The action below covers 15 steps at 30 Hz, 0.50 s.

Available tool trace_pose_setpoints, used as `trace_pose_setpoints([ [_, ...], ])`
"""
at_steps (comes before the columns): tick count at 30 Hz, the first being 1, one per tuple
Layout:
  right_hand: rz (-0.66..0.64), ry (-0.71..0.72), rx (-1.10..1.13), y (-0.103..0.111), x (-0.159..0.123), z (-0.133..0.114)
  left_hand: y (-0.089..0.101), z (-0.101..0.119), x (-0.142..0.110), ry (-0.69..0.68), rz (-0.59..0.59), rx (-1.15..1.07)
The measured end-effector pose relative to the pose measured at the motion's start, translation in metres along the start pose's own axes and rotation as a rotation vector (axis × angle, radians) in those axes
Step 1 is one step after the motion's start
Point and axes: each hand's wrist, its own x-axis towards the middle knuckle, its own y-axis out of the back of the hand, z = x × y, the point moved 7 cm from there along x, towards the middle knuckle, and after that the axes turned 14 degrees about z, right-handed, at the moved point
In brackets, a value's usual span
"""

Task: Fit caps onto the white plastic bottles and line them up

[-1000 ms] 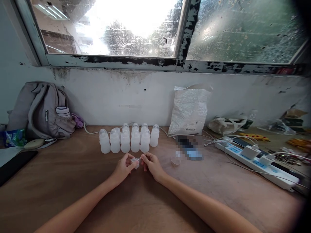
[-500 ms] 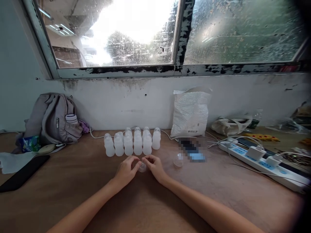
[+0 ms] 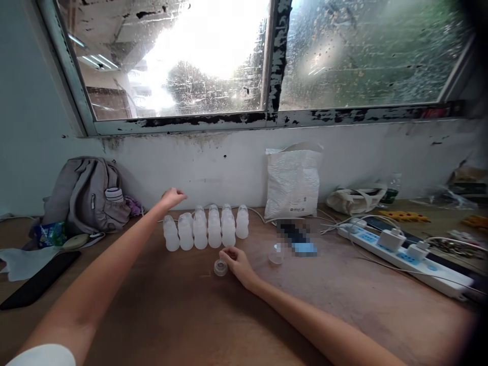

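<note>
Several small translucent white bottles point(image 3: 206, 231) stand in a cluster on the brown table point(image 3: 183, 310), near the wall. My left hand point(image 3: 172, 197) is stretched out above the leftmost bottle, its fingers curled loosely with nothing seen in them. My right hand point(image 3: 237, 263) rests on the table in front of the cluster. Its fingertips pinch a small clear cap point(image 3: 220, 267) that sits on the tabletop.
A grey backpack point(image 3: 87, 198) leans on the wall at the left, with a black phone point(image 3: 38, 279) in front of it. A white bag point(image 3: 293, 181) stands right of the bottles, beside another clear cap point(image 3: 275, 254). A white power strip point(image 3: 404, 256) with chargers lies at the right.
My left hand has let go of the small cap and reached forward over the bottle cluster. My right hand has set the cap down on the table and stays on it.
</note>
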Motion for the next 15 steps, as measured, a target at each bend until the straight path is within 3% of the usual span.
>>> trace_pose_setpoints([
  [3, 0.009, -0.011, -0.001, 0.001, 0.000, 0.002, -0.017, -0.011, 0.014, 0.016, -0.152, 0.133],
  [6, 0.012, -0.010, 0.006, 0.001, 0.001, 0.004, -0.032, -0.016, 0.012, 0.020, -0.272, 0.234],
  [15, 0.009, -0.018, -0.013, 0.000, 0.002, 0.009, -0.058, -0.020, 0.001, 0.048, -0.440, 0.297],
])
